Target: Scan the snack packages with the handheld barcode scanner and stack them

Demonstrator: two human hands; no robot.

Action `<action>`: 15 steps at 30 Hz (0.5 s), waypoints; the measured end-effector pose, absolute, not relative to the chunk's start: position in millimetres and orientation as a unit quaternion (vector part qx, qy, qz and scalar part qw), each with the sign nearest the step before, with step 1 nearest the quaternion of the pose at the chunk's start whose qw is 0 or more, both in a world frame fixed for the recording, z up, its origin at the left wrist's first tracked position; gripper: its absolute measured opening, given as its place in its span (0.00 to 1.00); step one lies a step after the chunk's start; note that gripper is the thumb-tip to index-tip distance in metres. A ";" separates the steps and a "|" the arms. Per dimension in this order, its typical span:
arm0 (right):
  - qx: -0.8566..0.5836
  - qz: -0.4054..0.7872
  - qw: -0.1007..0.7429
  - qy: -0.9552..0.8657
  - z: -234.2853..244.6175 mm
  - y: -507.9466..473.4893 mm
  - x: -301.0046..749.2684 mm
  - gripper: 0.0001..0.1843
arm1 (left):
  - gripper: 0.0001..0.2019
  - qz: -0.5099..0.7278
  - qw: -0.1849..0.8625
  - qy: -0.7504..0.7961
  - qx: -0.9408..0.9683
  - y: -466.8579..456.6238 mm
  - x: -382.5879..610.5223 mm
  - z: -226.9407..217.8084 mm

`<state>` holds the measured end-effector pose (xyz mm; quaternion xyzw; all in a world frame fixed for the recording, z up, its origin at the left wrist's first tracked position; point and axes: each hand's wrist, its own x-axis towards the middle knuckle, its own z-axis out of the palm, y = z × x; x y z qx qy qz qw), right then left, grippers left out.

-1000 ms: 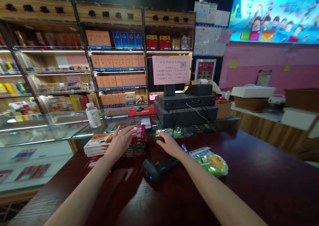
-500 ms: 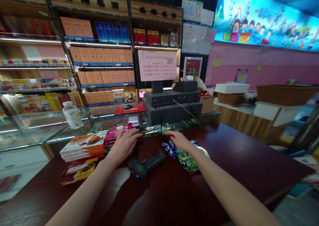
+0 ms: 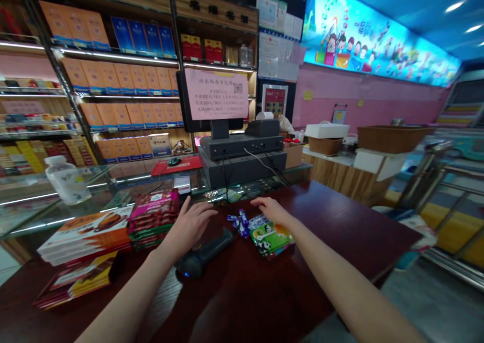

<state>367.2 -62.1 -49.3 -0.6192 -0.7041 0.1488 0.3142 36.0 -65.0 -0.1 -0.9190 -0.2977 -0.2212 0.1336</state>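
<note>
My left hand (image 3: 192,224) is held over the dark table with its fingers spread and nothing in it. Just below it lies a black barcode scanner (image 3: 212,249), a small blue light glowing at its rear end. Left of this hand is a pile of pink and red snack packets (image 3: 156,207). My right hand (image 3: 273,209) is empty, its fingers loosely stretched to the left. Beneath and beside it are a green snack bag (image 3: 267,238) with a panda picture and several small blue-wrapped sweets (image 3: 239,222).
White-and-orange boxes (image 3: 88,234) and yellow-and-red packets (image 3: 81,278) are stacked at left. A plastic bottle (image 3: 68,181) stands on the glass counter (image 3: 109,184). Behind the table is a cash register (image 3: 242,154) with a pink notice (image 3: 217,95) on its screen. Metal railings (image 3: 459,207) stand at right.
The view has turned to the right, so the counter goods appear farther left. My right hand sits slightly higher off the green bag, showing more of it. Both hands remain empty.
</note>
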 end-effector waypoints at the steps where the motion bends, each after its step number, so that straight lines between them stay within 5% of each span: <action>1: -0.623 0.148 0.310 -0.703 -49.6 -63.1 370.1 0.24 | 0.18 -0.219 0.129 -0.296 -0.921 -65.7 40.7 -0.6; 15: -0.656 0.146 0.306 -0.675 -55.5 -71.8 403.9 0.16 | 0.14 -0.185 0.035 -0.264 -0.946 -79.6 116.6 -16.0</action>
